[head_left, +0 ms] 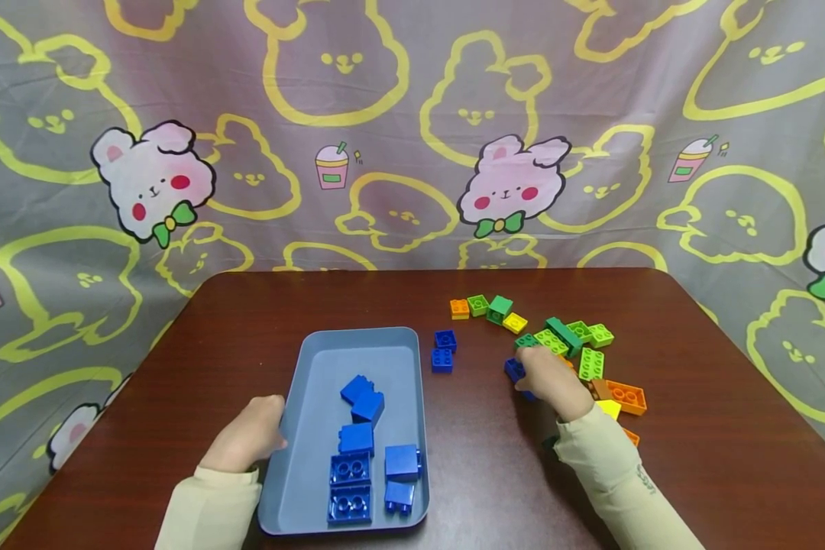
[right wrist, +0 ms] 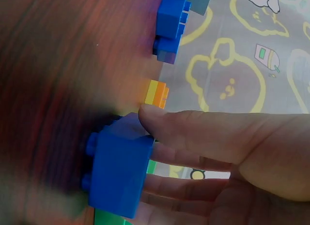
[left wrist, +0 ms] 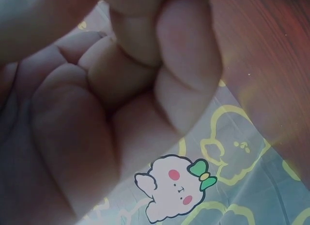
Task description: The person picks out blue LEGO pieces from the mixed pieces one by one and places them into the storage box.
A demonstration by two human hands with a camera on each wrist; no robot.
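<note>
My left hand [head_left: 246,434] is at the left rim of the grey-blue tray [head_left: 294,382], its thumb over the edge; the left wrist view shows its curled fingers [left wrist: 186,45] but not the tray. Several blue bricks [head_left: 355,438] lie in the tray, some showing hollow undersides. Right of the tray, my right hand [head_left: 548,380] pinches a blue brick [right wrist: 121,171] between thumb and fingers, close over the table. Its studs point toward the tabletop in the right wrist view. The hand partly hides this brick in the head view.
Two blue bricks [head_left: 443,360] stand just right of the tray. Around and beyond the right hand lie green bricks [head_left: 564,336], orange bricks [head_left: 626,397] and yellow bricks [head_left: 515,323]. A patterned cloth [head_left: 399,153] hangs behind the brown table [head_left: 247,313].
</note>
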